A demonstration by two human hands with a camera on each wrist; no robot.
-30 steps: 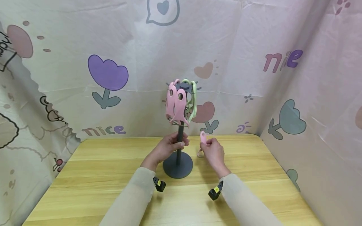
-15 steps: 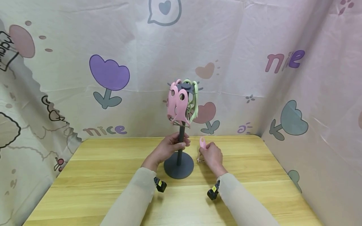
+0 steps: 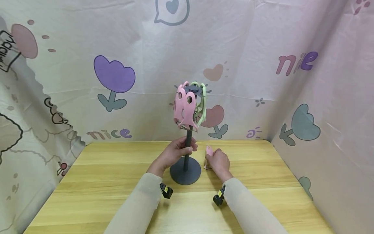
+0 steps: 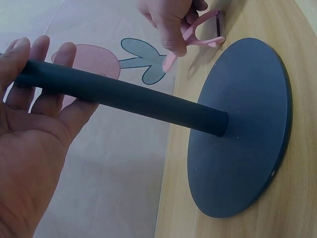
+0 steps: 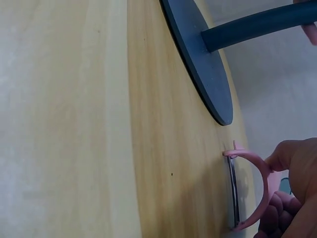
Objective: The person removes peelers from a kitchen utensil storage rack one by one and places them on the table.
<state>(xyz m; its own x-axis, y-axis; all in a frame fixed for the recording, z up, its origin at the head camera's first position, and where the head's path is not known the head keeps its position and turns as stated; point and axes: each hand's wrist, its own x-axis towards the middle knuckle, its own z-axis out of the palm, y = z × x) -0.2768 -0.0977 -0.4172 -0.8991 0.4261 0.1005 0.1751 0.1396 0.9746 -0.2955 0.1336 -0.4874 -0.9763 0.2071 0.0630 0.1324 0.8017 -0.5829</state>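
Note:
A dark grey stand [image 3: 185,177] with a round base and a tall pole stands upright on the table. My left hand [image 3: 175,152] holds its pole midway, thumb on one side and fingers around the other. My right hand [image 3: 219,162] pinches a pink Y-shaped peeler [image 5: 262,173] by its handle, to the right of the base. The peeler's blade end points down, right at the tabletop; its hole-ended handle tip sticks up past the thumb. From hooks at the stand's top hang several pink peelers [image 3: 188,109] in front and green peelers [image 3: 203,105] on the right.
The wooden table [image 3: 117,195] ends at a patterned cloth backdrop [image 3: 163,48] just behind the hands. More cloth rises along the left and right sides. A small black camera sits on each wrist.
The right hand has lowered the pink peeler toward the tabletop, with a slight shift left. My left hand keeps its hold on the pole. The head view has shifted slightly.

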